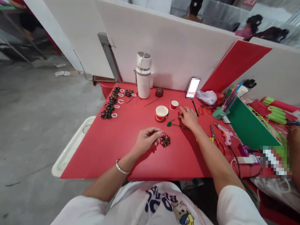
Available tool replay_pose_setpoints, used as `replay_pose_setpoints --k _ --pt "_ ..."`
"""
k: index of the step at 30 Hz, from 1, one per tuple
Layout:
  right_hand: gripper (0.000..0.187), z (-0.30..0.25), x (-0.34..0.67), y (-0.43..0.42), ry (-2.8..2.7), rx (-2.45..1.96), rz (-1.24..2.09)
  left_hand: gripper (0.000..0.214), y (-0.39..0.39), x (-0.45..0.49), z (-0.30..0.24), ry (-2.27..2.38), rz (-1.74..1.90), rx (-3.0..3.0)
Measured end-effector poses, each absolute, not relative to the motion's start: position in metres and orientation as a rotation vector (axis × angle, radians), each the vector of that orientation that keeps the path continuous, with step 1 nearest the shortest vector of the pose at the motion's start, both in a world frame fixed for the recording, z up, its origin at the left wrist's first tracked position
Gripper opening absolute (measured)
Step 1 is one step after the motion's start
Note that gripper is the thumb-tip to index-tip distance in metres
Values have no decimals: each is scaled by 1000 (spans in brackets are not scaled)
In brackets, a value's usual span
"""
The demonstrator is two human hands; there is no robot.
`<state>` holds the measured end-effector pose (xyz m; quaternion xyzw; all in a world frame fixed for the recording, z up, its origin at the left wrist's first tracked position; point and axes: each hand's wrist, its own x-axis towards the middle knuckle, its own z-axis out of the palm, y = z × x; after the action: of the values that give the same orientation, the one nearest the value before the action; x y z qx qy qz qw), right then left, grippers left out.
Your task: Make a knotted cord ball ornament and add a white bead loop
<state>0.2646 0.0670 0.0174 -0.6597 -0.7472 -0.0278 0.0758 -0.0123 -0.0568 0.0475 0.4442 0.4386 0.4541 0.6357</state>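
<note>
Fingers pinched together, my left hand holds the thin yarn tail of a multicoloured crocheted flower, which hangs just above the red table at the fingertips. My right hand reaches over the table farther to the right, its thumb and fingers closed about a small green leaf that is mostly covered. Between the hands lies another green leaf with a dark stem. Just beyond it stands a white paper cup with a red lower part. A thread spool sits behind the right hand's fingertips.
Finished-looking dark flowers with white bead loops line the table's left side. A white bottle, yarn ball and phone stand along the back. Scissors, a pink glue gun and a green divider are at right.
</note>
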Motion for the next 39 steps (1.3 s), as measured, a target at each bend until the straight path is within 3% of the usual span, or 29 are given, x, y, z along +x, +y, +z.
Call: replay_pose_setpoints --k 4,9,14,16,18,25,27,31,34,39 --pt "51 9 289 71 -2286 -1976 -16 48 -57 0 40 949 1053 1009" --pt "46 48 260 63 -1944 -1774 -25 40 -52 -1 39 1023 1099 1086" --pt "46 82 196 -12 -2126 -1159 807 33 -47 4 43 995 1107 1185" --pt "37 79 191 -29 -2179 -1087 1010 30 -45 6 42 982 1123 1226" --pt "29 71 204 -31 -2095 -1155 973 27 -43 4 38 1019 1120 1286" --pt "27 41 263 -7 -2016 -1603 272 25 -31 -10 25 1286 1145 1501" --pt "34 36 252 -11 -1975 -1541 165 26 -30 -3 25 1307 1139 1614" --pt "68 30 218 -29 -2005 -1154 702 23 -27 16 27 1235 1035 1834" --pt "53 28 210 -35 -1963 -1058 906 20 -24 22 27 1089 1000 1864" --pt "30 24 223 -31 -2037 -1092 804 16 -18 19 19 1085 1089 1636"
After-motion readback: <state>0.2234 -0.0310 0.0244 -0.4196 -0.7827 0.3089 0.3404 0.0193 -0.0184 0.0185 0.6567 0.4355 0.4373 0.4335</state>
